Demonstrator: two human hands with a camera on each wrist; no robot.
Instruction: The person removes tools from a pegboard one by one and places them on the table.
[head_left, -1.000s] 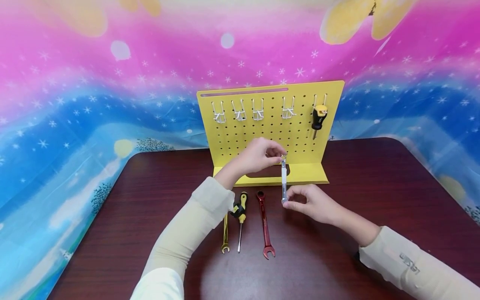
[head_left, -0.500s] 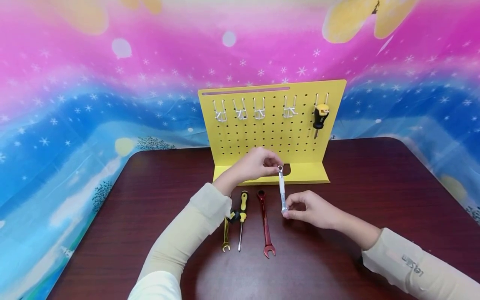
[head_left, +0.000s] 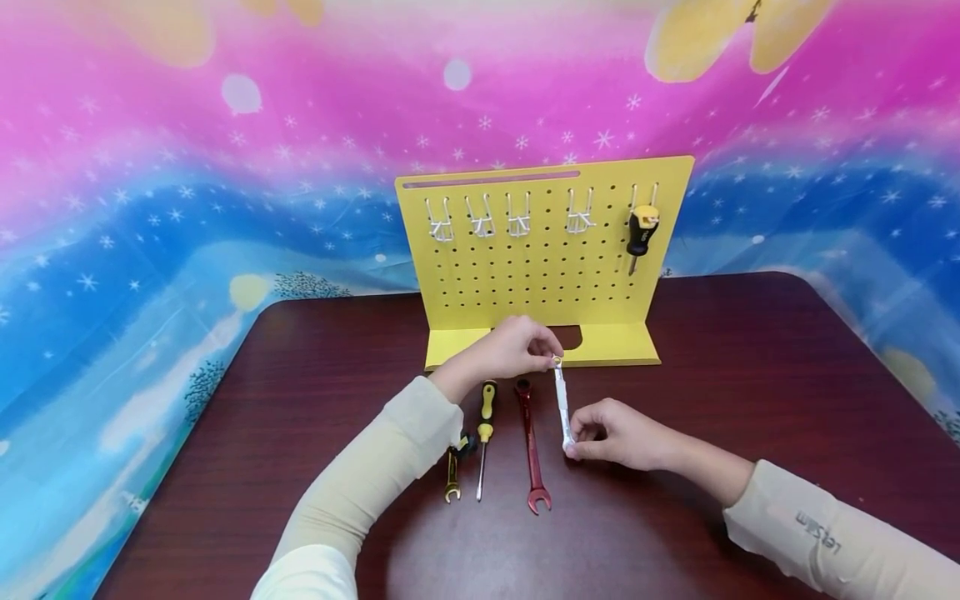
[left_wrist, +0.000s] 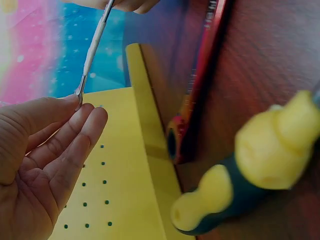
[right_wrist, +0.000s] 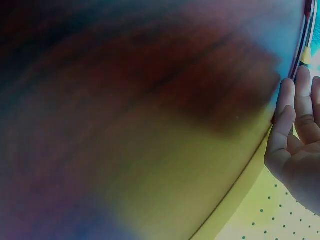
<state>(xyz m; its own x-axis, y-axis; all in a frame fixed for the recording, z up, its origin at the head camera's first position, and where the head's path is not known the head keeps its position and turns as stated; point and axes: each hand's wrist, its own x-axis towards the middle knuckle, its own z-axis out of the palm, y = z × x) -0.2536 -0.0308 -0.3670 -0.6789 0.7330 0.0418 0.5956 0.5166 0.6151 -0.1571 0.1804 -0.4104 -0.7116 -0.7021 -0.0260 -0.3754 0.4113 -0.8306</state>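
Watching remotely, I judge a slip the main risk for the silver wrench (head_left: 562, 404), since only small fingertip pinches hold its two ends: uneven pulling could twist it loose and drop it on the counter (head_left: 720, 358) or against the red wrench (head_left: 531, 442) near its left side. The left hand (head_left: 517, 348) pinches its far end between thumb and fingers, and the right hand (head_left: 618, 435) pinches its near end, each only partly closed, in front of the pegboard (head_left: 525, 275).
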